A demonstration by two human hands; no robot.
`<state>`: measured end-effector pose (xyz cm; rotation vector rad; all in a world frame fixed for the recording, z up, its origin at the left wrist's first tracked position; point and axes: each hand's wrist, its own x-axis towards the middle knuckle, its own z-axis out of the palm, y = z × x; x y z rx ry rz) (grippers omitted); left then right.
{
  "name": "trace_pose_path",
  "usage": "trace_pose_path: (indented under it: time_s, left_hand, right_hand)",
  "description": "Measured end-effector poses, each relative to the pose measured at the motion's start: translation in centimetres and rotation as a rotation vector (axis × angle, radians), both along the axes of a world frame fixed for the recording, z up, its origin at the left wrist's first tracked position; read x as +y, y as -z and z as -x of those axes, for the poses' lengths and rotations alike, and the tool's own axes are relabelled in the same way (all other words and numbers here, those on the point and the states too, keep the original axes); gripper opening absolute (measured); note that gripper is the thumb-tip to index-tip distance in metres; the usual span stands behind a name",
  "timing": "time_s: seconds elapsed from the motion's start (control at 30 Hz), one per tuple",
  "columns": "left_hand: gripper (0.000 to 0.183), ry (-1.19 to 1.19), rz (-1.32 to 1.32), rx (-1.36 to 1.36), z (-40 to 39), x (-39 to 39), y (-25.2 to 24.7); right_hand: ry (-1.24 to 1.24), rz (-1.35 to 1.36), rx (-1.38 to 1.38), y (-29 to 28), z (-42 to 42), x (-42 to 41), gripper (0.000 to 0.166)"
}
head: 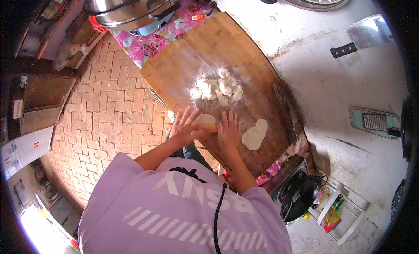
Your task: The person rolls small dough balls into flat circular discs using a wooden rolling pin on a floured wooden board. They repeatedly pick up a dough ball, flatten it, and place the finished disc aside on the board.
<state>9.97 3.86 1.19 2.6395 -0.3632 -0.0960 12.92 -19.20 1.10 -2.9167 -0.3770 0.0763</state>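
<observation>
A wooden rolling pin (207,127) lies across the near edge of a wooden board (183,70). My left hand (186,124) rests on its left end, fingers stretched out and apart. My right hand (229,129) lies flat over the other end, its fingers also extended. Beneath and just beyond the pin shows a thin round dough wrapper (208,119), partly hidden by it. Several flat wrappers (253,137) overlap to the right of my right hand. Farther up the board sits a heap of small floured dough pieces (216,87), with loose flour around it.
A steel pot (134,11) stands on a pink floral cloth (150,47) beyond the board. At the lower right, a black wok (301,196) sits near a white rack (356,218) of bottles and packets. A cleaver (366,33) and a grater (374,122) are along the white wall. Brick floor (108,100) spreads left.
</observation>
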Motion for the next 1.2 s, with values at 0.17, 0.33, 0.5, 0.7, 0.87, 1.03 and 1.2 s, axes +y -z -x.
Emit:
trace_pose_path:
  time_s: [0.17,0.33,0.5,0.7,0.87,1.03,1.2]
  left_hand:
    - [0.077,-0.265,-0.031,-0.155,-8.4,0.3,-0.5]
    - [0.072,-0.154,-0.028,-0.028,-0.5,-0.2,-0.2]
    - [0.069,-0.213,-0.070,-0.045,-5.4,-0.7,-1.1]
    - [0.070,0.102,-0.130,0.156,-3.1,-0.6,-1.8]
    - [0.065,0.362,-0.338,-0.042,-3.5,-0.7,0.6]
    - [0.068,0.221,-0.225,-0.212,-10.2,-2.1,-0.4]
    - [0.063,0.426,-0.177,-0.013,-3.7,0.6,-1.0]
  right_hand:
    - [0.077,-0.047,-0.106,-0.7,-7.1,3.0,0.061]
    - [-0.024,-0.082,-0.153,-0.2,-2.1,1.2,0.058]
    - [0.063,-0.049,-0.124,-0.2,-4.5,1.5,0.057]
    - [0.114,-0.169,-0.053,1.1,-1.9,-0.5,0.056]
    - [0.153,-0.103,-0.078,-0.3,1.0,-1.0,0.053]
    - [0.306,-0.087,-0.145,-0.2,-4.3,-0.6,0.054]
    - [0.148,-0.044,0.133,-2.8,-0.4,0.6,0.045]
